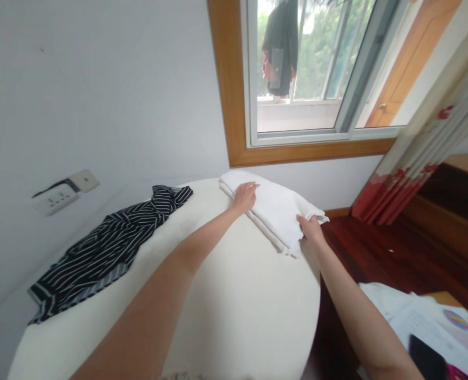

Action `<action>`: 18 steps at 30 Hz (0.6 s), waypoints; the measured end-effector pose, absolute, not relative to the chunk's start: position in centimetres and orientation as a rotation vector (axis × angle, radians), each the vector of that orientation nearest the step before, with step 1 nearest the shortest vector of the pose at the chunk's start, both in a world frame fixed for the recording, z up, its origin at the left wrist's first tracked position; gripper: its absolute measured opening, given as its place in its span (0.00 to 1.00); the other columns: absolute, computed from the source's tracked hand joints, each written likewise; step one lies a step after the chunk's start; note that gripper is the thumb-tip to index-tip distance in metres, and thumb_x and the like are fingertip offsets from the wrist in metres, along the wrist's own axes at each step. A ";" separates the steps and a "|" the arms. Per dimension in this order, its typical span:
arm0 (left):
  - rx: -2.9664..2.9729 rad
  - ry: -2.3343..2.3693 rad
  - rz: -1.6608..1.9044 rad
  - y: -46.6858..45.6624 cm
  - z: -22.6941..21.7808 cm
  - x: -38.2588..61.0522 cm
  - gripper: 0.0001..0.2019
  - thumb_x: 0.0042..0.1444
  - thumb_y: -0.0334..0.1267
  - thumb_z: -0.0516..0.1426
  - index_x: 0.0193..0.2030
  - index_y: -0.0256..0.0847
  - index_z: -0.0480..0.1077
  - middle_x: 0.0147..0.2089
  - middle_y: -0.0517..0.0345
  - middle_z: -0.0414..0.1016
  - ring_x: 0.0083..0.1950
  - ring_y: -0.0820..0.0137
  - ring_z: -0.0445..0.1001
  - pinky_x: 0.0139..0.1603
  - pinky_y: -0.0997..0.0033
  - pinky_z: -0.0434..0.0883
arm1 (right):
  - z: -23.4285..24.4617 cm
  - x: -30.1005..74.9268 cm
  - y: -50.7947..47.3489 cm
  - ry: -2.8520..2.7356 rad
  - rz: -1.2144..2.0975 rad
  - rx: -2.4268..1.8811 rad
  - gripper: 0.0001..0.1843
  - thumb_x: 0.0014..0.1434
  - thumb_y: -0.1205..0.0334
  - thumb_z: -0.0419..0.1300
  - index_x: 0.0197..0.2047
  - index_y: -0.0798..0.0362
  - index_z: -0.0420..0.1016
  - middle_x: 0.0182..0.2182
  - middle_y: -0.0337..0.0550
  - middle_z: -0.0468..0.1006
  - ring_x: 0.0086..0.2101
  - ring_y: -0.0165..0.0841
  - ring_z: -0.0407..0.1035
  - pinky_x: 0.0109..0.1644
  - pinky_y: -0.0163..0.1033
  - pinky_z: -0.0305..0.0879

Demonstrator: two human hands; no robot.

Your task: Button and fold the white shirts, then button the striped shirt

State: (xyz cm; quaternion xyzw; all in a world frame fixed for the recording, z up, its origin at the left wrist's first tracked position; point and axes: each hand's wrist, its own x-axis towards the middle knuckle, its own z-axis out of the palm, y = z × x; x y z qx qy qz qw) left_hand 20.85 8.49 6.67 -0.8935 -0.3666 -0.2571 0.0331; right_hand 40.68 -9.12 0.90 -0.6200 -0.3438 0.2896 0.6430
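Note:
A folded white cloth garment [273,206] lies near the far right edge of a round cream table [234,311]. My left hand [245,196] rests on its left part, fingers stretched out over the fabric. At the right end of the cloth, my right hand [309,227] grips the edge, thumb on top and the other fingers partly hidden. That end hangs slightly past the table's rim. A black garment with white stripes [111,248] lies spread along the table's left side, by the wall, apart from both hands.
A wall socket [57,199] is above the striped garment. Behind the table is a wood-framed window [297,153]. A curtain [400,174] hangs at the right. Papers [427,322] and a dark phone-like object [427,359] lie at the lower right.

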 end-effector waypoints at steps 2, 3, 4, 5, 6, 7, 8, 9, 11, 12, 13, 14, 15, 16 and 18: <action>-2.901 -0.864 -0.775 6.6 4.8 20.3 0.25 0.54 0.25 0.47 0.58 0.43 0.66 0.62 0.53 0.66 0.63 0.65 0.61 0.66 0.54 0.54 | 1.3 40.8 -9.2 -0.725 0.706 -1.423 0.18 0.50 0.57 0.60 0.44 0.51 0.67 0.32 0.40 0.78 0.32 0.34 0.73 0.32 0.35 0.72; -2.961 -0.744 -0.761 5.9 4.2 19.9 0.25 0.54 0.24 0.46 0.58 0.42 0.66 0.61 0.53 0.66 0.62 0.66 0.62 0.66 0.55 0.56 | 1.5 40.8 -9.3 -0.705 0.731 -1.413 0.18 0.50 0.57 0.61 0.45 0.50 0.66 0.34 0.40 0.78 0.33 0.34 0.74 0.33 0.35 0.73; -2.997 -0.658 -0.755 5.3 3.7 19.4 0.25 0.54 0.24 0.46 0.58 0.40 0.67 0.61 0.51 0.67 0.62 0.66 0.62 0.65 0.57 0.57 | 1.8 40.8 -9.5 -0.698 0.763 -1.388 0.19 0.50 0.57 0.61 0.46 0.50 0.66 0.36 0.41 0.78 0.35 0.34 0.74 0.35 0.36 0.73; -3.022 -0.590 -0.738 4.8 3.5 18.9 0.25 0.54 0.24 0.46 0.58 0.39 0.66 0.61 0.49 0.67 0.62 0.67 0.62 0.65 0.57 0.57 | 2.0 40.7 -9.7 -0.698 0.799 -1.352 0.20 0.50 0.58 0.61 0.46 0.49 0.66 0.38 0.41 0.78 0.38 0.35 0.74 0.37 0.36 0.73; -3.035 -0.546 -0.711 4.4 3.3 18.5 0.25 0.54 0.25 0.46 0.59 0.38 0.65 0.61 0.48 0.67 0.63 0.66 0.61 0.66 0.57 0.57 | 2.2 40.6 -10.0 -0.707 0.837 -1.309 0.20 0.50 0.58 0.62 0.47 0.48 0.66 0.40 0.41 0.78 0.40 0.35 0.74 0.40 0.37 0.73; -3.036 -0.526 -0.673 4.1 3.2 18.1 0.26 0.54 0.25 0.47 0.61 0.38 0.64 0.62 0.47 0.65 0.64 0.66 0.60 0.66 0.56 0.56 | 2.4 40.5 -10.4 -0.727 0.879 -1.262 0.21 0.49 0.59 0.63 0.47 0.48 0.66 0.42 0.41 0.77 0.42 0.35 0.73 0.42 0.37 0.73; -3.031 -0.523 -0.623 3.9 3.1 17.8 0.27 0.54 0.26 0.49 0.62 0.38 0.61 0.64 0.46 0.63 0.65 0.65 0.58 0.67 0.55 0.55 | 2.6 40.3 -10.9 -0.757 0.921 -1.217 0.21 0.49 0.59 0.63 0.47 0.47 0.66 0.43 0.41 0.77 0.44 0.35 0.73 0.44 0.37 0.73; -3.019 -0.539 -0.570 3.7 3.0 17.6 0.29 0.53 0.26 0.49 0.64 0.39 0.59 0.66 0.46 0.60 0.67 0.63 0.57 0.67 0.53 0.53 | 2.8 40.2 -11.3 -0.797 0.964 -1.178 0.21 0.49 0.59 0.64 0.47 0.47 0.67 0.44 0.40 0.77 0.45 0.35 0.72 0.45 0.37 0.73; -2.980 -0.603 -0.476 3.3 2.8 17.5 0.30 0.55 0.26 0.49 0.66 0.42 0.56 0.68 0.48 0.56 0.68 0.62 0.54 0.67 0.49 0.52 | 3.4 39.9 -12.2 -0.867 1.031 -1.137 0.22 0.49 0.60 0.65 0.48 0.47 0.67 0.43 0.40 0.77 0.45 0.35 0.72 0.43 0.36 0.73; -2.960 -0.634 -0.440 3.1 2.7 17.5 0.30 0.56 0.25 0.47 0.66 0.44 0.55 0.69 0.48 0.55 0.69 0.62 0.53 0.67 0.48 0.51 | 3.7 39.8 -12.6 -0.876 1.055 -1.142 0.22 0.49 0.60 0.65 0.48 0.47 0.67 0.43 0.41 0.77 0.43 0.35 0.73 0.40 0.35 0.74; -2.945 -0.655 -0.413 3.0 2.7 17.6 0.30 0.57 0.24 0.46 0.67 0.45 0.54 0.69 0.49 0.55 0.69 0.62 0.53 0.67 0.48 0.51 | 3.9 39.6 -12.8 -0.862 1.069 -1.164 0.22 0.49 0.61 0.65 0.48 0.48 0.67 0.42 0.41 0.78 0.41 0.35 0.74 0.37 0.34 0.74; -2.933 -0.666 -0.394 2.8 2.7 17.6 0.31 0.57 0.23 0.45 0.67 0.45 0.54 0.69 0.50 0.55 0.69 0.63 0.53 0.67 0.48 0.51 | 4.1 39.5 -12.9 -0.832 1.074 -1.193 0.22 0.49 0.61 0.65 0.48 0.48 0.67 0.42 0.42 0.78 0.38 0.34 0.74 0.33 0.33 0.73; -2.927 -0.668 -0.382 2.7 2.6 17.6 0.31 0.57 0.22 0.44 0.67 0.45 0.53 0.69 0.51 0.55 0.69 0.63 0.52 0.67 0.48 0.51 | 4.3 39.3 -13.0 -0.793 1.068 -1.217 0.22 0.49 0.62 0.65 0.48 0.49 0.67 0.42 0.42 0.78 0.36 0.33 0.74 0.29 0.32 0.72; -2.925 -0.669 -0.372 2.5 2.6 17.6 0.32 0.56 0.21 0.44 0.67 0.46 0.53 0.69 0.52 0.55 0.69 0.64 0.52 0.67 0.49 0.50 | 4.3 39.2 -13.0 -0.755 1.055 -1.234 0.22 0.49 0.62 0.65 0.48 0.49 0.66 0.42 0.43 0.77 0.33 0.33 0.74 0.27 0.31 0.71; -2.926 -0.677 -0.354 2.2 2.5 17.6 0.33 0.55 0.21 0.44 0.68 0.46 0.52 0.69 0.53 0.55 0.69 0.64 0.52 0.67 0.49 0.50 | 4.1 39.0 -13.1 -0.704 1.016 -1.251 0.23 0.48 0.61 0.65 0.48 0.50 0.65 0.43 0.44 0.77 0.31 0.31 0.73 0.24 0.30 0.70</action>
